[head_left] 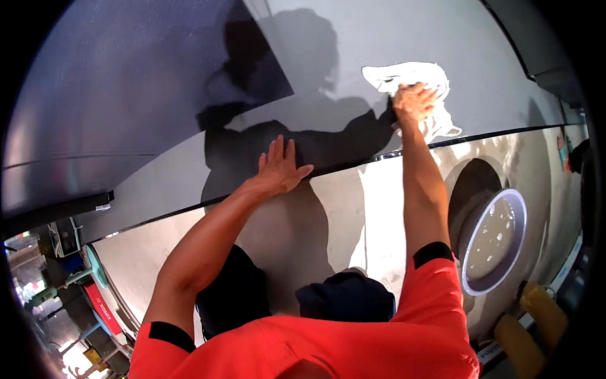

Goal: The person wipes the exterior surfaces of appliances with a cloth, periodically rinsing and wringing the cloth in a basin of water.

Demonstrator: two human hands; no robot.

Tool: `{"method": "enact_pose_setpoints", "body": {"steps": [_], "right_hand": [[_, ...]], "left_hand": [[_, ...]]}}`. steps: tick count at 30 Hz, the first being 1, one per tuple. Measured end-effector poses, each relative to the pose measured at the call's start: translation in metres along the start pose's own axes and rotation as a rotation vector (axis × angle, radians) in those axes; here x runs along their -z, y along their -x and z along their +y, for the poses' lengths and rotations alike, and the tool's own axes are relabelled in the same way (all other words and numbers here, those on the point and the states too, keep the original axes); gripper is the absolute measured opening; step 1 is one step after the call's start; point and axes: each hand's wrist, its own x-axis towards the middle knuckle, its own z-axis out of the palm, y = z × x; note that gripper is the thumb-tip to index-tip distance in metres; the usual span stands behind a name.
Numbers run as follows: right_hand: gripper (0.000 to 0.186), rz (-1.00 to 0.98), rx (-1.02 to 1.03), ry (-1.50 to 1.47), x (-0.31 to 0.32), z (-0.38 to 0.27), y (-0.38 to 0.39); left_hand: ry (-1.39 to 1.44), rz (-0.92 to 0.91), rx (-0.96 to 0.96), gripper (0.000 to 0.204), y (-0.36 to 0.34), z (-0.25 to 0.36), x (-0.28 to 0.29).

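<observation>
A white cloth (435, 76) lies crumpled on the grey surface (486, 63), toward the right, in bright light. On top of it rests my right hand (415, 102), palm down with the fingers spread out over the fabric. My left hand (279, 167) is laid flat near the front edge of the same surface, fingers stretched and thumb apart, with nothing in it. The shadow of my head and arms falls across the grey surface between and beyond the hands.
A pale purple basin (521, 221) with cloudy, sudsy water stands on the floor at the right. A dark panel (126, 82) covers the far left. Shelves with assorted items, among them a red box (101, 309), line the lower left. Yellowish rolled objects (521, 344) lie at lower right.
</observation>
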Motion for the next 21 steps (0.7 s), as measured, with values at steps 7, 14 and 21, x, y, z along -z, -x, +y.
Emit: {"method": "enact_pose_setpoints", "body": {"steps": [7,14,21], "right_hand": [[0.065,-0.107,0.442,-0.113,-0.006,-0.104,0.027],[0.061,-0.171,1.247,0.031,-0.005,-0.158,0.105],[0.054,-0.150,1.226,-0.167,0.000,-0.060,-0.022]], "left_hand": [[-0.044,0.238,0.153,0.103,-0.041,-0.004,-0.055],[-0.081,0.147,0.135,0.113,-0.050,-0.004,-0.053],[-0.038,0.093,0.143,0.112,-0.043,-0.003,-0.038]]}}
